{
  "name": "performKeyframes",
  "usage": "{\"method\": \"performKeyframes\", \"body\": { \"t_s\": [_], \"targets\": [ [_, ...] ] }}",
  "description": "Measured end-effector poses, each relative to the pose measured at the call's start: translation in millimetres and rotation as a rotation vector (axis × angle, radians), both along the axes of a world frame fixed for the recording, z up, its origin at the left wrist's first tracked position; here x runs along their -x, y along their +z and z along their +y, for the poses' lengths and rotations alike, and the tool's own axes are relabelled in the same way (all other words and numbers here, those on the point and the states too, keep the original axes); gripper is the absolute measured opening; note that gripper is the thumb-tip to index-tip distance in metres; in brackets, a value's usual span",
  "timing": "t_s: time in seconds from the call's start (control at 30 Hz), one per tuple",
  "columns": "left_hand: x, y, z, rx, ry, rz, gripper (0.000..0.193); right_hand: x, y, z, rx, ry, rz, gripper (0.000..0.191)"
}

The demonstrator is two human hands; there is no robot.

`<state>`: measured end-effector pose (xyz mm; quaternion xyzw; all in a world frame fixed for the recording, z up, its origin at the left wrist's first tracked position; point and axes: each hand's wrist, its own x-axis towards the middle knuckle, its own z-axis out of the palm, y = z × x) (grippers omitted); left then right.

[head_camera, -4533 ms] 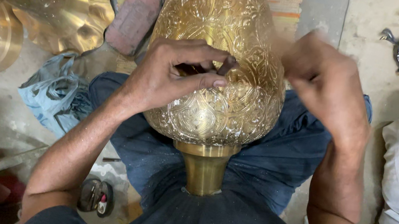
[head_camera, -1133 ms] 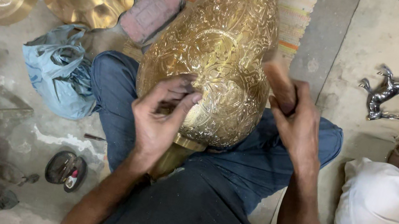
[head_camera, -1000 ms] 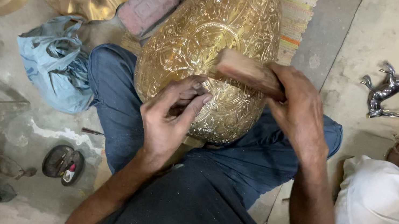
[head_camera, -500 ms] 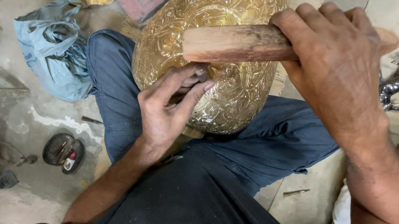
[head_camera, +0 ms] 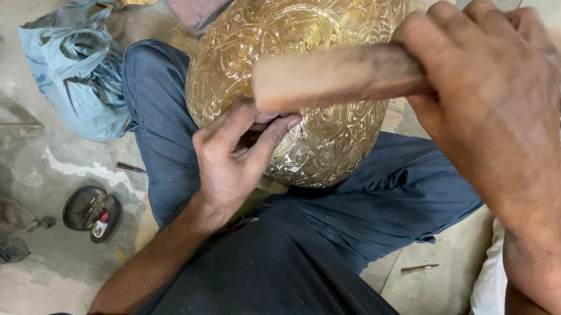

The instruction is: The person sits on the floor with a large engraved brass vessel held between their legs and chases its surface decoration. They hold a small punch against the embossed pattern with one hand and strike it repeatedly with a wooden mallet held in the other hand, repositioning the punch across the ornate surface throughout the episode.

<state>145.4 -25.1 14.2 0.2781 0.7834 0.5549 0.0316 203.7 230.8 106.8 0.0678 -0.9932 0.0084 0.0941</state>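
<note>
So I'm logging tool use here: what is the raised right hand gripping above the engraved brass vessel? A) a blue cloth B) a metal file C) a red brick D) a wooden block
D: the right hand is closed around a wooden block held over the engraved brass vessel, while the left hand rests on the vessel's surface.

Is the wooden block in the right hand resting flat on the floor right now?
No: the right hand holds the wooden block raised above the brass vessel.

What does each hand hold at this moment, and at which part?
The right hand grips a blurred wooden stick at its right end. The left hand pinches something small against the engraved golden brass vase; what it is cannot be told.
</note>
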Motion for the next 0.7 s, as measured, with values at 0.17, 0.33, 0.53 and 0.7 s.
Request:
{"method": "performKeyframes", "body": {
  "t_s": [0.17,0.33,0.53,0.7],
  "targets": [
    [3.2,1.7,-1.1,0.042,0.004,0.015,0.024,-1.0,-1.0,-0.9,-0.055,-0.008,-0.021,0.03],
    [-0.4,3.9,-0.1,0.01,-0.004,-0.011,0.027,-6.0,6.3,-3.4,0.1,-0.04,-0.037,0.034],
    [1.8,2.8,-0.1,-0.013,-0.003,-0.016,0.028,-2.1,13.5,-7.4,0.226,-0.094,-0.113,0.037],
    [1.2,-0.9,-0.1,-0.102,0.041,-0.206,0.031,-2.1,15.9,-7.5,0.265,-0.026,-0.05,0.039]
  ]
}}
